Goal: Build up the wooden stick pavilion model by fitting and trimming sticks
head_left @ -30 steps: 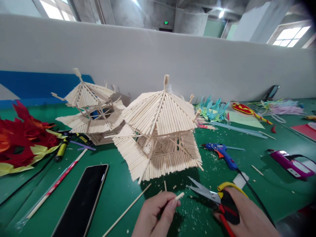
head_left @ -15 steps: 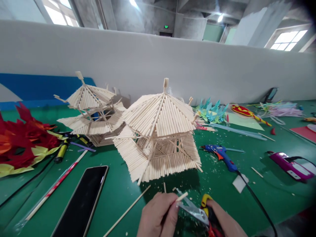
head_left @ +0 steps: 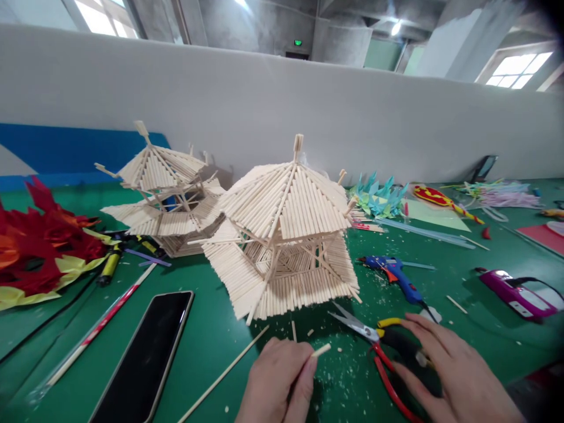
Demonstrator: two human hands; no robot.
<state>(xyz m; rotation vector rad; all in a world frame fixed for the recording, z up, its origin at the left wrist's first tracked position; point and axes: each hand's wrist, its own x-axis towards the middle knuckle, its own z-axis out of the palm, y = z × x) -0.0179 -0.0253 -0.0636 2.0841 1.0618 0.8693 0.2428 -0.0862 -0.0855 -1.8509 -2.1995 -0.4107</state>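
Note:
In the head view my left hand (head_left: 279,382) pinches a short wooden stick (head_left: 322,351) between thumb and forefinger, its end poking out to the right. My right hand (head_left: 453,370) has its fingers spread beside the red and yellow handles of the scissors (head_left: 388,352). Those scissors have their blades parted and pointing up-left; a fingertip seems to touch a handle. Just beyond my hands stands a pavilion model (head_left: 286,235) built of wooden sticks, with a ribbed roof and flared lower tier. A long thin stick (head_left: 224,373) lies left of my left hand.
A phone (head_left: 143,358) lies on the green table at left, near red paper work (head_left: 44,247). A second stick pavilion (head_left: 163,200) stands behind. On the right are a blue glue gun (head_left: 394,276), its cord, and a purple device (head_left: 517,294). A white partition (head_left: 273,106) rises behind.
The scissors have moved away from the stick in my left hand, onto the table at right. My right hand has opened off their handles. My left hand still holds the stick.

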